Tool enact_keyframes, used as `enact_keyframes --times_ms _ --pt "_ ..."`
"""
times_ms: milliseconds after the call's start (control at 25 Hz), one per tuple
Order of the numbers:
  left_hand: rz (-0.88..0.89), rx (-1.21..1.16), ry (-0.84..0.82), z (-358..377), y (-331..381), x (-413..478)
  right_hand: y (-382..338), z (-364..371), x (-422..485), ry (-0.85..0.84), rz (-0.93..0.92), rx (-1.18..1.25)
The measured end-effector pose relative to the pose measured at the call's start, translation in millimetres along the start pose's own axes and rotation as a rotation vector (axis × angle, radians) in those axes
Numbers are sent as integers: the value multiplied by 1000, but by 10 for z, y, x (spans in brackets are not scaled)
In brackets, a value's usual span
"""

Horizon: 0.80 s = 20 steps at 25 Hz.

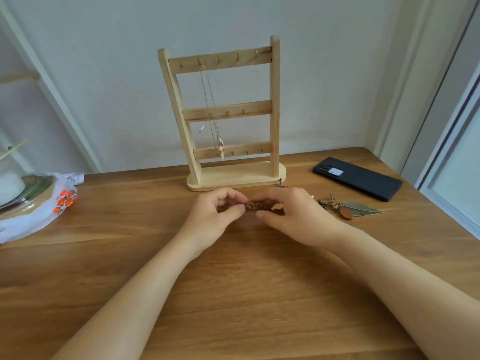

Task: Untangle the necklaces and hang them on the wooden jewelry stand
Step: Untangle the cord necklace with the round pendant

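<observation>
A light wooden jewelry stand (274,105) with three hook rails rises at the back of the table. One thin chain necklace (213,110) with a pale pendant hangs from a top hook. Just in front of the stand's base, a bunched brown beaded necklace (255,205) lies between my hands. My left hand (213,216) pinches its left end with thumb and curled fingers. My right hand (293,216) grips its right part, fingers curled over it. A feather-shaped metal pendant (361,209) with small charms lies to the right of my right hand.
A dark phone (357,178) lies face down at the back right of the wooden table (233,294). At the left edge sits a white plastic bag (39,211) with orange print, wrapped round a round container. A wall stands close behind the stand.
</observation>
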State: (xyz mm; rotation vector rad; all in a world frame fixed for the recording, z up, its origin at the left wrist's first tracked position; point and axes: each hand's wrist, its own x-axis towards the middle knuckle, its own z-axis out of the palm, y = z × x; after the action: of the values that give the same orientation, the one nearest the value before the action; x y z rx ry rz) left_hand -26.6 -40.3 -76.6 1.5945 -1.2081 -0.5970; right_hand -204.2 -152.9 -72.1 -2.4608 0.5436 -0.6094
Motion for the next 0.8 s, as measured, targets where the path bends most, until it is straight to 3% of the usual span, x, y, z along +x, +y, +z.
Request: enact_keyframes --times_ms 120,280,800 --pt "-9 -184 23 32 -2 -23 19 56 4 79 19 96" --pt "-81 -416 -82 61 0 -45 26 139 8 155 -26 86" --pt "-140 -158 27 -24 23 -28 33 161 117 152 35 2"
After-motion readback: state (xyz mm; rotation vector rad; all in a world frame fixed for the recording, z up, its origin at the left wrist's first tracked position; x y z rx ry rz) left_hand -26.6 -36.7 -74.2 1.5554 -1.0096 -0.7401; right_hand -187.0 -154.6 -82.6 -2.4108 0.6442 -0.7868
